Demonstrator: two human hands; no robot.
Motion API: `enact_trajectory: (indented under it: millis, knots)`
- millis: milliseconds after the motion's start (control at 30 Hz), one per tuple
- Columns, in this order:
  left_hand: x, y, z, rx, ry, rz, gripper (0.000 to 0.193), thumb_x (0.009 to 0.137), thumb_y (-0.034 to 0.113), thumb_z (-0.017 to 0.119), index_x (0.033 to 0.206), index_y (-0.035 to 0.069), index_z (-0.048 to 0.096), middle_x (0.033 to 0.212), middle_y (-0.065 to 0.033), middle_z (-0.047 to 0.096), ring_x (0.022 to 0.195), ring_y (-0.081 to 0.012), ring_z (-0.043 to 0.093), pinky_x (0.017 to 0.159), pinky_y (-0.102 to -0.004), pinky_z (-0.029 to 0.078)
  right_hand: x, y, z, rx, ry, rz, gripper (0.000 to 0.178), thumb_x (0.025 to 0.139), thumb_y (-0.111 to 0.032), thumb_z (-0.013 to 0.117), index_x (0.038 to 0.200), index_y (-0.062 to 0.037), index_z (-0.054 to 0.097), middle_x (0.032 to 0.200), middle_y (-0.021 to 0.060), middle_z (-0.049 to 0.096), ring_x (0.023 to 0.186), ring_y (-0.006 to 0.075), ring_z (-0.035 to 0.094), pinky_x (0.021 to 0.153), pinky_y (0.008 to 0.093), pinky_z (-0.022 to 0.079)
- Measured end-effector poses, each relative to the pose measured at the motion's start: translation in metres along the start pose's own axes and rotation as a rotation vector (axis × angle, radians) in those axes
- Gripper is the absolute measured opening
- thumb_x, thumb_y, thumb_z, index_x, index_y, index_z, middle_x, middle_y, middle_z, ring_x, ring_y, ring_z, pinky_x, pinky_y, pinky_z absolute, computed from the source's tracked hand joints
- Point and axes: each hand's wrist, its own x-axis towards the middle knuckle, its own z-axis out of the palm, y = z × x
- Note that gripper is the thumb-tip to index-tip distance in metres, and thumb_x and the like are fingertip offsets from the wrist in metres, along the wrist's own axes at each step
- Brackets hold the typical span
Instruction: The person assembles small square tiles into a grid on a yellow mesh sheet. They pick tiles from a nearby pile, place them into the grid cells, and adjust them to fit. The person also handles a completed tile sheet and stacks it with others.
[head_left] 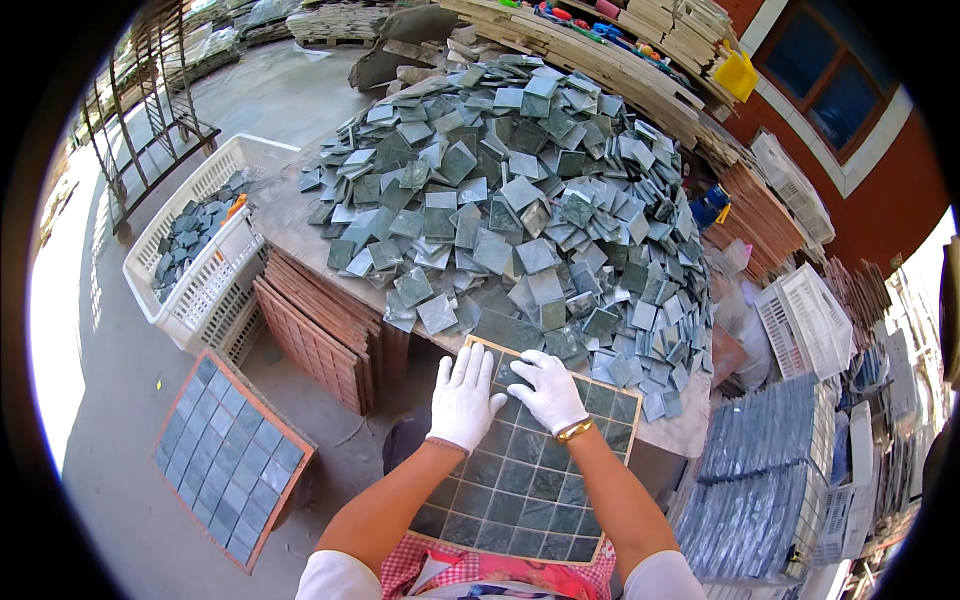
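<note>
A framed grid of square green stone tiles lies tilted against my front, its far end by the table edge. White gloves cover both my hands. My left hand rests flat near the grid's far left corner, fingers stretched out. Just right of it, my right hand touches the far rows with bent, slightly parted fingers; no loose tile shows in it. Beyond both hands, a large heap of loose green tiles covers the table.
Left of the table stand white plastic crates with loose tiles, a stack of reddish tile trays, and another filled tile grid. Wrapped tile stacks and a white crate crowd the right. Wooden planks lie behind the heap.
</note>
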Motion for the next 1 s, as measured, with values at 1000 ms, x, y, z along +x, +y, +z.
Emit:
enact_trajectory:
  millis: [1000]
  knots:
    - [-0.021,0.021,-0.017,-0.003,-0.174,0.23,0.087,0.078,0.052,0.066,0.141,-0.002,0.038,0.149,-0.0202,0.035,0.139,-0.0345,0.03,0.114,-0.0524,0.016,-0.056,-0.003,0.018,-0.329,0.189,0.199,0.064,0.083,-0.036,0.064,0.129,0.0053,0.046,0.136,0.0251,0.045,0.129,0.038,0.04,0.109,0.0469,0.029]
